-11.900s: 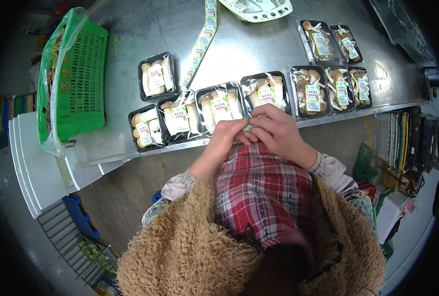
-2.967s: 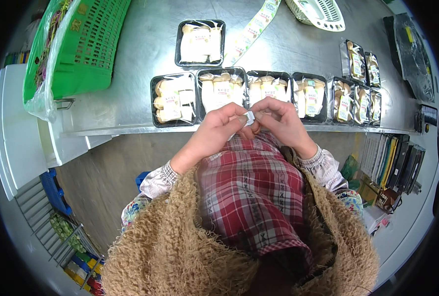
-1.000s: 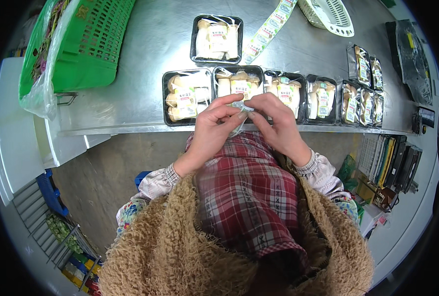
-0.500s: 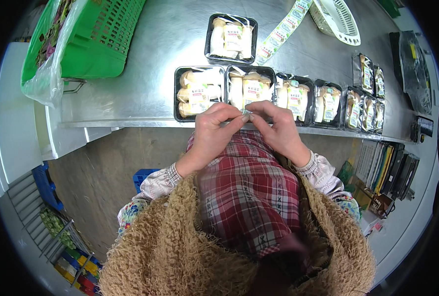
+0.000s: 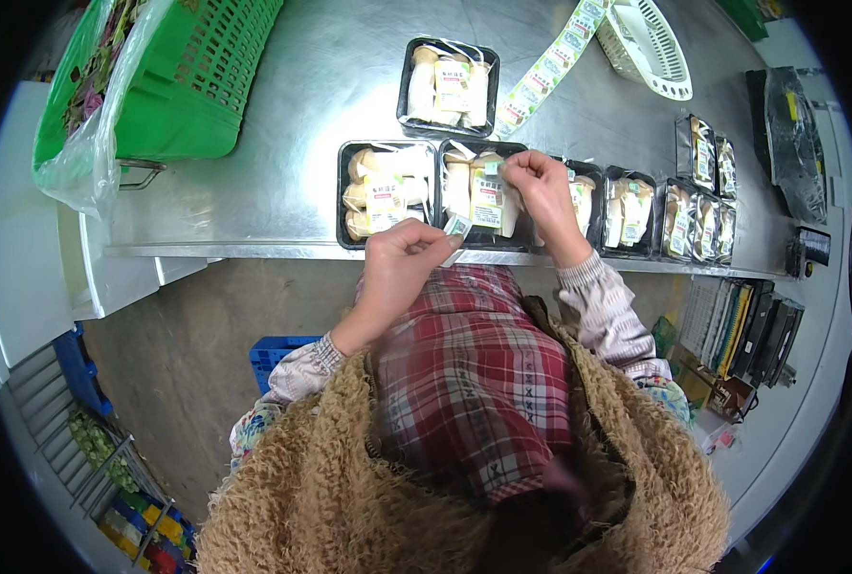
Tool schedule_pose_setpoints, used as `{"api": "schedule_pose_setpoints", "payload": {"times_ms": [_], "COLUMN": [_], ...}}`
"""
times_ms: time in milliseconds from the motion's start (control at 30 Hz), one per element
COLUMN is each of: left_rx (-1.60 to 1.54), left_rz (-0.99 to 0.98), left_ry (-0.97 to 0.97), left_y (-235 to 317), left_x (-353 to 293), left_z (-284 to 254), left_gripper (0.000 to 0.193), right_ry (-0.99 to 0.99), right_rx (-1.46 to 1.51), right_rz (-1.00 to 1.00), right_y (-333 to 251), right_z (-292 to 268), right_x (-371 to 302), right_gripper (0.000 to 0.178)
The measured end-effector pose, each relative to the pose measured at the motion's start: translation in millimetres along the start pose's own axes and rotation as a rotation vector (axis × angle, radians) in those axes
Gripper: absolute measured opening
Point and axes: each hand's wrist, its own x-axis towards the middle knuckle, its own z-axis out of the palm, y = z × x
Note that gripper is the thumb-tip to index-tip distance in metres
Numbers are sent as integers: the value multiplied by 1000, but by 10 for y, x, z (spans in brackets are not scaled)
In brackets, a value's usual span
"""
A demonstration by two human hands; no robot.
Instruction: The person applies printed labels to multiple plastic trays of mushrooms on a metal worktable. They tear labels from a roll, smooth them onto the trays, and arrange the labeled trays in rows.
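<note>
My left hand (image 5: 402, 266) pinches a small white-and-green sticker piece (image 5: 457, 227) between thumb and finger, at the table's near edge. My right hand (image 5: 546, 199) is closed in a pinch at a small green sticker (image 5: 492, 167), over the upper part of a wrapped black tray of mushrooms (image 5: 459, 187). Whether that sticker touches the wrap I cannot tell. A yellow-white label (image 5: 486, 203) lies on this pack. Left of it sits another mushroom pack (image 5: 359, 196), and one more pack (image 5: 426, 86) lies behind. My right hand partly covers the pack (image 5: 584, 199) on its right.
Several more mushroom packs (image 5: 629, 210) line the metal table (image 5: 301, 96) to the right. A strip of labels (image 5: 550, 69) runs toward a white basket (image 5: 679, 57). A green crate (image 5: 182, 124) with a plastic liner stands at the left. Files (image 5: 756, 330) stand below right.
My hands, together before, have come apart. The right moved forward over the mushroom pack with the green sticker; the left moved slightly back and left with the other sticker piece.
</note>
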Motion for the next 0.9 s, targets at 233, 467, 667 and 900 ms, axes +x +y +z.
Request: {"api": "schedule_pose_setpoints", "payload": {"times_ms": [233, 467, 667, 900], "left_rx": [-67, -64, -118, 143], "left_rz": [-25, 9, -5, 422], "left_ry": [12, 76, 89, 123], "left_y": [9, 35, 15, -6], "left_x": [10, 19, 11, 58], "left_z": [-37, -97, -74, 19], "left_gripper": [9, 9, 8, 5], "right_ry": [221, 83, -469, -455], "right_rx": [-500, -670, -286, -230], "right_rz": [-132, -167, -308, -109], "right_y": [310, 55, -374, -465], "right_z": [130, 126, 328, 249], "right_x": [390, 286, -424, -476], "right_gripper": [20, 24, 17, 16]}}
